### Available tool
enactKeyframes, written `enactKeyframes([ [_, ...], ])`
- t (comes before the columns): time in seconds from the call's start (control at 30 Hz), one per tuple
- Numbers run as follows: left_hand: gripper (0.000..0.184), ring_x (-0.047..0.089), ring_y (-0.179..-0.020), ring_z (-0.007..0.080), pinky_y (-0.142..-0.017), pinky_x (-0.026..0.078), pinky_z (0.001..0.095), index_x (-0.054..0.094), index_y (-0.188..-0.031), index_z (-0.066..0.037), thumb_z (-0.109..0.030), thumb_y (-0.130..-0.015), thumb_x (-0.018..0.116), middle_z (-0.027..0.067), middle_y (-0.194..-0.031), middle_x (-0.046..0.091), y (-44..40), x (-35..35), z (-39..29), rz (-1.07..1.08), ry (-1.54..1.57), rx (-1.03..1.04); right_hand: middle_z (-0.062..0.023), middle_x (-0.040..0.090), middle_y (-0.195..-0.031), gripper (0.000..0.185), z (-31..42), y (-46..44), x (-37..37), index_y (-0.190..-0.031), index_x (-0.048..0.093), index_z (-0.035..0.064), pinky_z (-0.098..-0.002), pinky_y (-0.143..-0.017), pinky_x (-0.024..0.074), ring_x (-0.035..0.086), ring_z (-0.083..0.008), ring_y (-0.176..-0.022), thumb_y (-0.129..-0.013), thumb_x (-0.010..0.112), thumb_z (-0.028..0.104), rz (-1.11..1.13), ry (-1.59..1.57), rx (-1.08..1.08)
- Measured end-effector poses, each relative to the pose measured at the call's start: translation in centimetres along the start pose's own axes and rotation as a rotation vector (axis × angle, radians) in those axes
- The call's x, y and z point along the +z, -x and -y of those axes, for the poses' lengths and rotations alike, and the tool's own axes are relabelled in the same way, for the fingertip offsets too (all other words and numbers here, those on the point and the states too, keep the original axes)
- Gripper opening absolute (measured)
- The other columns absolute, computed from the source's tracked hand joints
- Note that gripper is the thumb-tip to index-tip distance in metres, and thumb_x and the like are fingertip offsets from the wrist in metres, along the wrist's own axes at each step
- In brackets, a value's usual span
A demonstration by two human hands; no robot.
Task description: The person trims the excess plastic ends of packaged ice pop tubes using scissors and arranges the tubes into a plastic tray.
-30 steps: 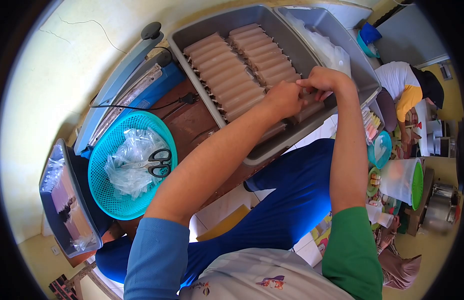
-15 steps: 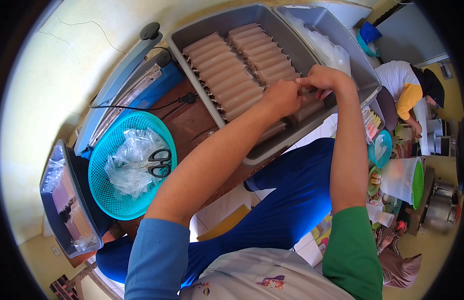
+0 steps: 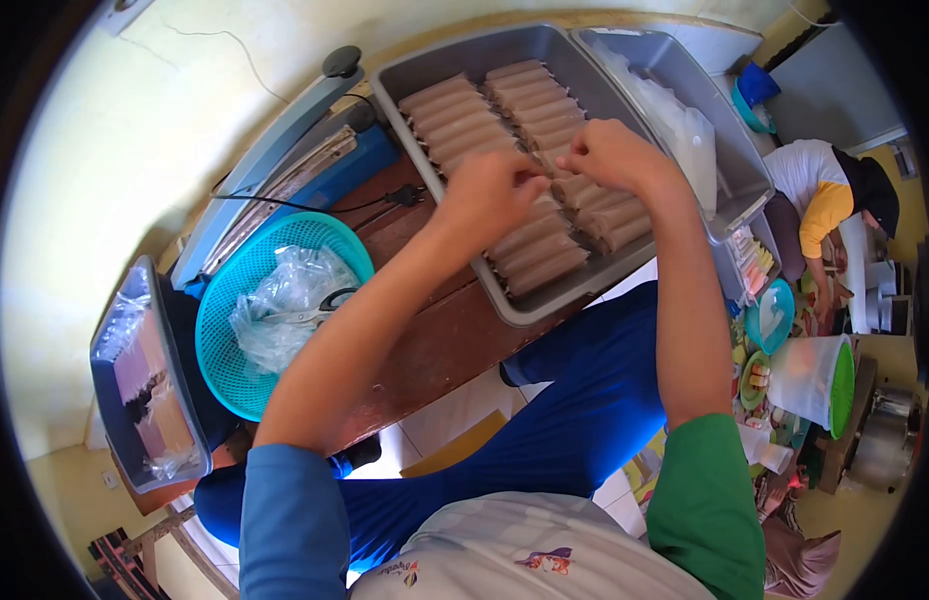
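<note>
Several brown, liquid-filled plastic tubes (image 3: 539, 255) lie in two long rows inside a grey plastic tray (image 3: 609, 78). Above the middle of the rows is my left hand (image 3: 489, 198), its fingers curled and the thumb drawn in. My right hand (image 3: 616, 157) faces it from the other side, thumb and index finger pinched together. A short gap separates the two sets of fingertips. Anything thin between them is too small to make out. The tubes directly under my hands are partly hidden.
Left of the tray stand a blue impulse sealer (image 3: 284, 170) and a turquoise basket (image 3: 219, 345) with clear plastic bags (image 3: 274, 330) and scissors (image 3: 334, 298). A second grey tray (image 3: 719, 150) adjoins on the right. A co-worker (image 3: 814, 185) bends over at far right.
Both hands have moved up and left from the near end of the right row and come slightly apart. Tubes they covered now show. The whole view has shifted a little.
</note>
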State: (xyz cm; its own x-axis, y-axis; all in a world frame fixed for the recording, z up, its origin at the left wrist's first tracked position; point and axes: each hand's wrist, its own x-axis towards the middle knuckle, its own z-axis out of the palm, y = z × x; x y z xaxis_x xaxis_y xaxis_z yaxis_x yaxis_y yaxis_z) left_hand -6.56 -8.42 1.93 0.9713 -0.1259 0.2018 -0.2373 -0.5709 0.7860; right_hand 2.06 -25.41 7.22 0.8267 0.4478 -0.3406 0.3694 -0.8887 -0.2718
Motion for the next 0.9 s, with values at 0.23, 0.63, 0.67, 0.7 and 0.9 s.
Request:
enactKeyframes([
  [0.23, 0.015, 0.066, -0.08, 0.0175, -0.075, 0.051, 0.0295, 0.07, -0.093, 0.001, -0.012, -0.085, 0.068, 0.0107, -0.09, 0.071, 10.5, -9.9, 1.3, -0.143, -0.017, -0.101, -0.0216, 0.065, -0.075, 0.027, 6.6, 2.5, 4.3, -0.083, 0.067, -0.0026, -0.0433, -0.067, 0.0487, 0.063, -0.0384, -0.072, -0.083, 0.068, 0.025, -0.184, -0.05, -0.361],
  [0.63, 0.015, 0.065, -0.079, 0.0167, -0.074, 0.05, 0.0289, 0.07, -0.094, 0.001, -0.012, -0.085, 0.068, 0.0099, -0.086, 0.07, 26.8, -19.9, 1.6, -0.303, -0.066, -0.379, -0.0145, 0.065, -0.077, 0.017, 18.1, 6.0, 10.1, -0.085, 0.064, 0.0045, -0.0446, -0.065, 0.0492, 0.063, -0.0356, -0.074, -0.084, 0.065, 0.022, -0.213, -0.026, -0.745],
  [0.67, 0.015, 0.065, -0.079, 0.0167, -0.074, 0.05, 0.0289, 0.07, -0.094, 0.001, -0.012, -0.085, 0.068, 0.0099, -0.086, 0.07, 27.7, -20.2, 1.6, -0.326, -0.072, -0.392, -0.0136, 0.065, -0.077, 0.017, 19.1, 6.1, 10.5, -0.086, 0.064, 0.0051, -0.0438, -0.064, 0.0495, 0.063, -0.0344, -0.074, -0.084, 0.065, 0.022, -0.179, -0.003, -0.751],
  [0.7, 0.016, 0.065, -0.079, 0.0168, -0.074, 0.05, 0.0292, 0.07, -0.094, 0.001, -0.012, -0.085, 0.068, 0.01, -0.086, 0.07, 28.7, -20.6, 1.5, -0.331, -0.094, -0.401, -0.0136, 0.065, -0.077, 0.017, 20.2, 6.2, 10.9, -0.086, 0.064, 0.0051, -0.0438, -0.064, 0.0495, 0.063, -0.0344, -0.074, -0.084, 0.065, 0.022, -0.173, 0.001, -0.779],
  [0.9, 0.015, 0.064, -0.078, 0.0159, -0.073, 0.049, 0.0291, 0.07, -0.093, 0.002, -0.01, -0.085, 0.068, 0.01, -0.085, 0.07, 33.3, -23.6, 0.7, -0.417, -0.169, -0.503, -0.0119, 0.066, -0.076, 0.017, 27.6, 6.4, 12.6, -0.086, 0.064, 0.0054, -0.0428, -0.063, 0.0498, 0.064, -0.032, -0.072, -0.085, 0.064, 0.022, -0.114, -0.024, -0.94],
])
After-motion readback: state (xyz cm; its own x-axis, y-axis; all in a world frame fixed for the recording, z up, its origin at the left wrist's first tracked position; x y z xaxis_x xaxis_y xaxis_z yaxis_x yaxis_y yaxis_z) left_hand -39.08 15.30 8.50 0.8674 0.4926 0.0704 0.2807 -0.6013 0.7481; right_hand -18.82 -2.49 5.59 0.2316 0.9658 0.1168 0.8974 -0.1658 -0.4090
